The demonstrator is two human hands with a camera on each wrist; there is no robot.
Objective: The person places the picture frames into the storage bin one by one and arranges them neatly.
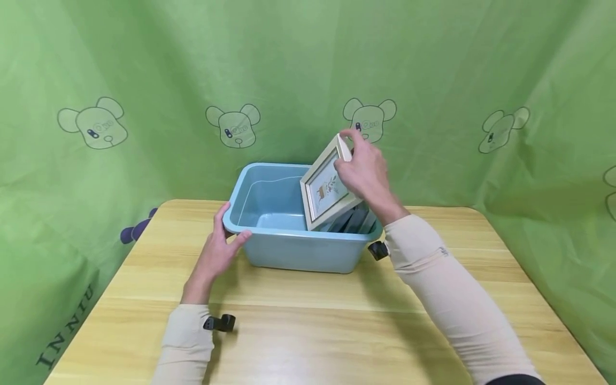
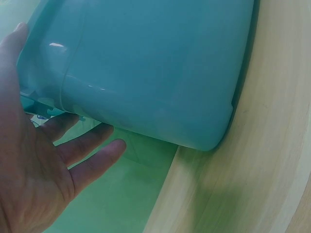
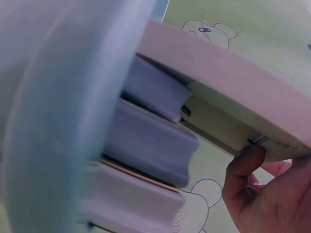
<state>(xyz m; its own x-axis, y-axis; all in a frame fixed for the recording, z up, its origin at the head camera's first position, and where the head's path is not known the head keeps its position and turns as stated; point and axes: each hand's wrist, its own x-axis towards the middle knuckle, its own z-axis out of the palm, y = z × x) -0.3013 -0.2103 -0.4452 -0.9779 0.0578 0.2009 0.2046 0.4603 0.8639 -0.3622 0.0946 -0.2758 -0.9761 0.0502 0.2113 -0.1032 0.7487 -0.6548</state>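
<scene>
A light-blue plastic basin stands on the wooden table. My left hand rests against its left front corner, thumb on the front rim and the other fingers along the left side. Seen from the left wrist, those fingers are spread and fairly straight beside the basin wall. My right hand grips the upper edge of a white picture frame with a small plant picture. This frame tilts inside the basin's right half, its lower edge below the rim. In the right wrist view, the thumb touches its back.
Beside the picture frame, several more flat, frame-like pieces stand in the basin's right end, partly hidden by its wall. A green curtain with bear faces hangs behind and around the table. Something purple shows past the table's left edge.
</scene>
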